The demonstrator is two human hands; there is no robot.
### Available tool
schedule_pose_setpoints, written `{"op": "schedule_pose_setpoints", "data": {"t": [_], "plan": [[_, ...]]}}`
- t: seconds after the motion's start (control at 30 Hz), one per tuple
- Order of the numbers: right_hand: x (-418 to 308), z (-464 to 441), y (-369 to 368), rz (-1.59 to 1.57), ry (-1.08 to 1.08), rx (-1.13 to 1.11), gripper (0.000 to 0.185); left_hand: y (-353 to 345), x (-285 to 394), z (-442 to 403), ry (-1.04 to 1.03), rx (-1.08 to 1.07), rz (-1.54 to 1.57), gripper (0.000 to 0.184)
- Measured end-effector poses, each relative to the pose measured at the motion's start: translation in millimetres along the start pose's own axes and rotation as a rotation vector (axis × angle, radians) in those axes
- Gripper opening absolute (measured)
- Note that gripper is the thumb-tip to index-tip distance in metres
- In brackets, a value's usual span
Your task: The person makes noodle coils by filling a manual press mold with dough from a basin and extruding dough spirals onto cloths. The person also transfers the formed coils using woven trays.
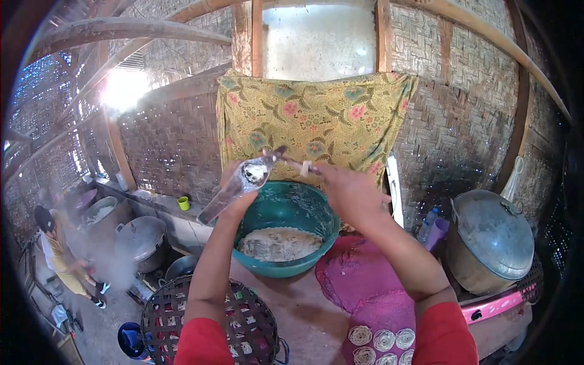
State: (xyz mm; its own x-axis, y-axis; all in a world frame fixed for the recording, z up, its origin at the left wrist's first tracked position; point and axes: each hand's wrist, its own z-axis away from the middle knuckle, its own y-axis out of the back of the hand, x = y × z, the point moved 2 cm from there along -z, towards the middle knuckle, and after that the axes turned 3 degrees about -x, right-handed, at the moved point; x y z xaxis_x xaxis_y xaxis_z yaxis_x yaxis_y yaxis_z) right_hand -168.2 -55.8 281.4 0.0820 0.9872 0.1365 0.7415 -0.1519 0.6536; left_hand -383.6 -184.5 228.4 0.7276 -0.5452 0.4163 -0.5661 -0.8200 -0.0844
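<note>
My left hand (240, 193) is closed around the long lower arm of a two-handled dough press (213, 202), raised in front of me. White dough (254, 173) sits in its round cup. The other arm of the press leads right from the joined end, carrying a small pale plunger-like piece, and my right hand (354, 191) grips it. The two arms stand spread apart. Beneath both hands is a green basin (286, 267) with whitish dough or flour mix (280, 243) in the bottom. Several coiled noodle-like rounds (384, 340) lie on the pink mat at lower right.
The pink mat (365, 274) lies right of the basin, and a woven basket (210, 322) stands at lower left. A large lidded pot (493, 240) is on the right. Farther left, another person (67, 249) stands near steaming pots. A patterned cloth (316, 115) hangs ahead.
</note>
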Motion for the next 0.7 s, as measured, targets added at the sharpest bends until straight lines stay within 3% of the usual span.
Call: {"op": "schedule_pose_setpoints", "data": {"t": [0.07,0.13,0.2,0.23,0.37,0.43,0.5,0.53,0.57,0.6,0.63,0.67,0.7], "plan": [[3,1,-26,-0.070,-0.140,-0.008,0.014,-3,26,-3,-0.262,-0.055,-1.036,0.016],[-9,8,-54,-0.485,-0.320,-0.112,0.020,-6,18,-10,-0.247,-0.011,-1.013,0.017],[-19,19,-74,-0.665,-0.238,-0.058,0.022,-5,16,-13,-0.328,-0.042,-1.114,0.017],[-23,20,-78,-0.845,-0.158,-0.004,0.025,13,-4,-16,-0.161,-0.146,-1.047,0.021],[1,34,-78,-0.747,-0.204,-0.236,0.026,33,29,-15,-0.029,0.036,-0.995,0.022],[12,51,-105,-0.359,-0.213,-0.558,0.028,62,14,-21,-0.088,0.086,-0.879,0.024],[21,70,-160,-0.357,-0.184,-0.647,0.031,86,30,-23,0.065,0.125,-0.867,0.024],[22,75,-177,-0.349,-0.143,-0.730,0.035,92,59,-26,0.270,0.116,-0.970,0.025],[19,75,-179,-0.350,-0.142,-0.729,0.035,101,74,-25,0.317,0.223,-0.565,0.023],[14,71,-177,-0.503,-0.079,-0.515,0.043,106,84,-23,0.354,0.324,-0.155,0.021],[8,68,-174,-0.651,-0.015,-0.298,0.050,104,96,-26,0.257,0.278,0.170,0.017],[-1,65,-160,-0.655,-0.016,-0.303,0.050,90,110,-26,0.249,0.226,0.469,0.010],[-15,62,-133,-1.147,-0.195,-0.534,0.057,78,115,-21,0.271,0.127,0.687,0.009]]}}
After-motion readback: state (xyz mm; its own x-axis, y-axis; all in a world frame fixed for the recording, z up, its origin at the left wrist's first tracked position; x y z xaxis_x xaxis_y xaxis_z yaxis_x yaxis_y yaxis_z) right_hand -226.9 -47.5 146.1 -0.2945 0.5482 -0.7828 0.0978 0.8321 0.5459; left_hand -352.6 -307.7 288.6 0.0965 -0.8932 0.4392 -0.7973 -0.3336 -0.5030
